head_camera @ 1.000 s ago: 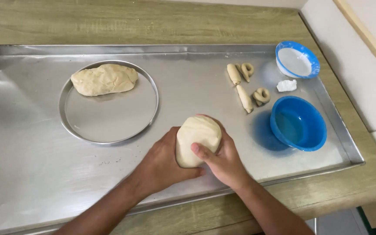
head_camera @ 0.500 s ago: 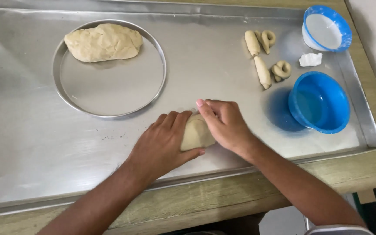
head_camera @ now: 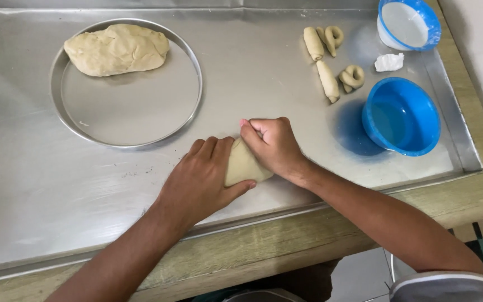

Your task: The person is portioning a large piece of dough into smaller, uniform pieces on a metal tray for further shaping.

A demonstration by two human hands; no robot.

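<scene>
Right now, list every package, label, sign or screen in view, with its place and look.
None in view: no package, label, sign or screen. Only a metal tray with dough, two blue bowls, and a small crumpled white scrap by the far bowl; whether that is a wrapper cannot be told.

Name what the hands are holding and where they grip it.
A lump of dough on the metal tray: the left hand covers its left side, the right hand presses its upper right end.
</scene>
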